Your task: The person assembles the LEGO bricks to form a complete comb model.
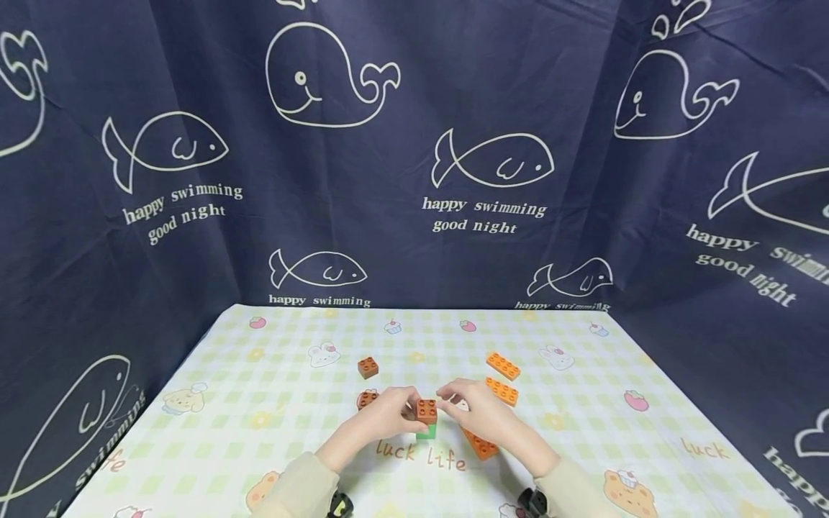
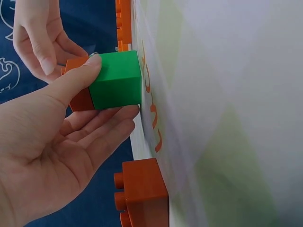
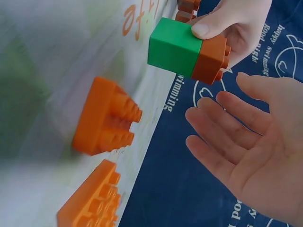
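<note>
My left hand (image 1: 391, 415) pinches a small stack, its thumb lying across the seam between two toy building bricks. The upper one is a reddish-brown square brick (image 1: 427, 411) with studs on top; under it is a bright green block (image 2: 117, 79). In the left wrist view the green end stands right at the tablecloth. Just right of the stack is my right hand (image 1: 481, 407), fingers spread and loosely bent, with nothing in it. The right wrist view shows its open palm (image 3: 265, 156) apart from the brown studs.
Left of the stack sit two brown bricks, one farther back (image 1: 368, 367) and one partly behind the left hand (image 1: 367, 398). To the right lie orange eight-stud bricks: one at the back (image 1: 503, 365), a middle one (image 1: 502, 391), and a near one (image 1: 482, 445) partly under the right hand.
</note>
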`<act>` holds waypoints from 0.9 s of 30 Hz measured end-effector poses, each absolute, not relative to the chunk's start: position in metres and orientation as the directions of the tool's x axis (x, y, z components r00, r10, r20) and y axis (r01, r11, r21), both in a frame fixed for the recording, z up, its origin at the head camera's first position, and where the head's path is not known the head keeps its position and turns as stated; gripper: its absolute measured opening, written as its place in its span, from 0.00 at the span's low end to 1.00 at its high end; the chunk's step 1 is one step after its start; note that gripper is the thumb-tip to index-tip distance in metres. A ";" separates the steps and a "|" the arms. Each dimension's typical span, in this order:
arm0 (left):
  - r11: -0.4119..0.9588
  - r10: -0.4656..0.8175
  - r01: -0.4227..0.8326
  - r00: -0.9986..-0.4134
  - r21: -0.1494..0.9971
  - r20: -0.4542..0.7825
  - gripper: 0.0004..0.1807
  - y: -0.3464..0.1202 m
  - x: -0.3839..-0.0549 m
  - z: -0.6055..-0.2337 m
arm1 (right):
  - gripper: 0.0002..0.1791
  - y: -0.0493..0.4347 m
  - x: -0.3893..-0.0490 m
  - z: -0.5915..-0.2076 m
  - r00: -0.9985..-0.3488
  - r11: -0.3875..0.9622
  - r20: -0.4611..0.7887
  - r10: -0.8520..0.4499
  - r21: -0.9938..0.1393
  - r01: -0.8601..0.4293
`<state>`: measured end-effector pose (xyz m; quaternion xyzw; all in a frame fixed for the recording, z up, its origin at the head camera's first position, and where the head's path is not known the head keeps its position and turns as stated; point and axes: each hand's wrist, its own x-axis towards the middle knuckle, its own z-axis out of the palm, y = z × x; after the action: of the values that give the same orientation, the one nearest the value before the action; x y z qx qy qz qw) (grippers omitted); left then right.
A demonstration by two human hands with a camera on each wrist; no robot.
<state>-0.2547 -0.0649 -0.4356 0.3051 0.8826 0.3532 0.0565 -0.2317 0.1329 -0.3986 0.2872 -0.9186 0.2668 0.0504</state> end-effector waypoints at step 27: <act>0.581 0.543 0.450 -0.835 0.678 0.088 0.23 -0.066 -0.252 -0.432 | 0.11 0.160 -0.224 -0.411 -0.903 0.775 0.258 -0.343 -0.466 -0.427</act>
<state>-0.2518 -0.0661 -0.4323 0.2799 0.8869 0.3620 0.0644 -0.2243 0.1603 -0.4108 0.2053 -0.9387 0.2653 0.0793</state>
